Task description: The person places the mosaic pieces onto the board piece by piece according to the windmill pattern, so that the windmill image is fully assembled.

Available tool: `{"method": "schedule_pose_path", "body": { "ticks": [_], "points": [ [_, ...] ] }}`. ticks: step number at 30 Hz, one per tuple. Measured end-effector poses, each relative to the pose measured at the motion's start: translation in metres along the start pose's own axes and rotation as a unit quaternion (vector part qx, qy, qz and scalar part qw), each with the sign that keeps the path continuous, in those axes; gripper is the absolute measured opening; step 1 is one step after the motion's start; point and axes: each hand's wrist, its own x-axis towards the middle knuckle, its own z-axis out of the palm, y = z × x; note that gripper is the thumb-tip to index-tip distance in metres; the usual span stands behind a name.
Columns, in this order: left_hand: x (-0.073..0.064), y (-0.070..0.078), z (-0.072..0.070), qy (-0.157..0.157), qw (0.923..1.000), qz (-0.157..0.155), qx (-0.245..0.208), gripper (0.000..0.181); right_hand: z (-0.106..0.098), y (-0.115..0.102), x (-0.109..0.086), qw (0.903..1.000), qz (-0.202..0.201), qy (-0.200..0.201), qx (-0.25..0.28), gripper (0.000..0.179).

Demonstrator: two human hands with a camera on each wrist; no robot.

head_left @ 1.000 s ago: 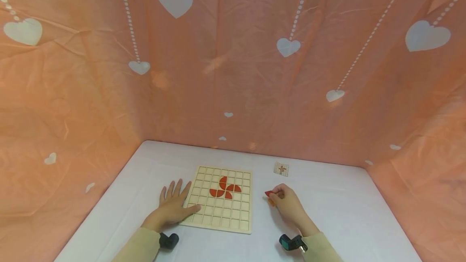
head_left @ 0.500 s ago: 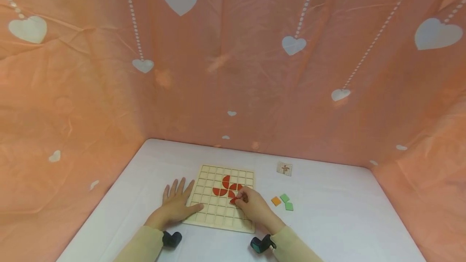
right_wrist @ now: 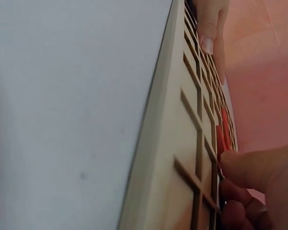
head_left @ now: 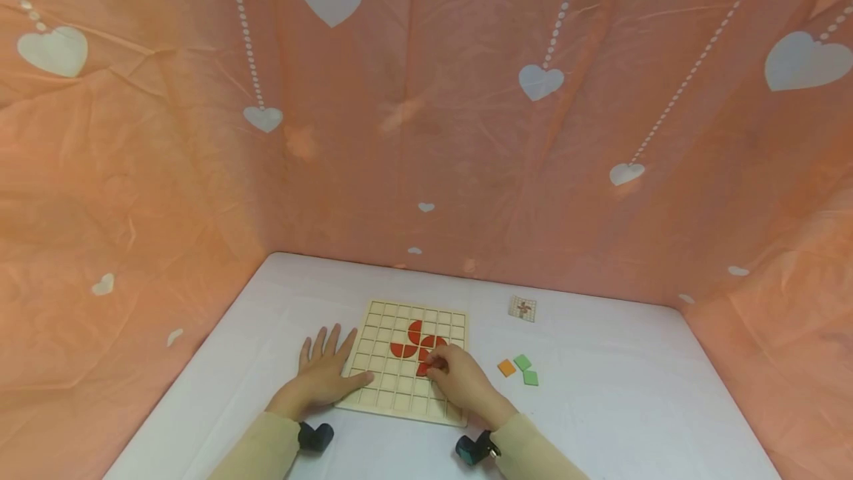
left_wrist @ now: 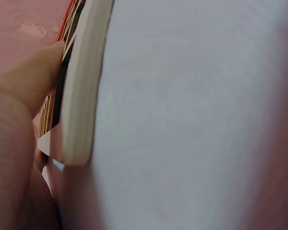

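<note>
Where left hand touches, board, gridded; red piece — at right fingertips

Wears a long, plain pale-khaki left sleeve and a matching right sleeve, above a bare left hand and a bare right hand. Carries a small, rounded black left wrist camera and a black right wrist camera with a teal face and a silvery fitting.

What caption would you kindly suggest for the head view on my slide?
Right hand pinches a red piece over a gridded board; left hand rests at its edge.
</note>
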Motion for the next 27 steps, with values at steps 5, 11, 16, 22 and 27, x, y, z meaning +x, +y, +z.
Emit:
{"method": "schedule_pose_path", "body": {
  "ticks": [5, 11, 16, 22, 27],
  "points": [
    [-0.0002, -0.0001, 0.0000, 0.001, 1.0000, 0.000, 0.002, 0.101, -0.0010, 0.0004, -0.0019, 0.9998, -0.007, 0.016, 0.000, 0.011],
    [-0.0012, 0.0017, -0.0016, 0.003, 1.0000, 0.001, -0.001, 0.099, 0.0020, 0.0001, -0.0001, 0.9992, -0.005, 0.039, 0.008, 0.017],
    [-0.0022, 0.0037, -0.0040, 0.002, 1.0000, -0.001, -0.002, 0.100, 0.0036, -0.0021, -0.0005, 0.9987, 0.009, 0.049, 0.013, 0.019],
    [-0.0031, 0.0031, -0.0055, -0.001, 1.0000, -0.004, -0.004, 0.101, 0.0041, -0.0076, -0.0023, 0.9983, 0.021, 0.048, 0.024, 0.022],
    [-0.0036, 0.0029, -0.0045, -0.006, 0.9999, -0.003, -0.009, 0.101, 0.0005, -0.0034, -0.0054, 0.9983, 0.016, 0.046, 0.032, 0.021]
  ]
}}
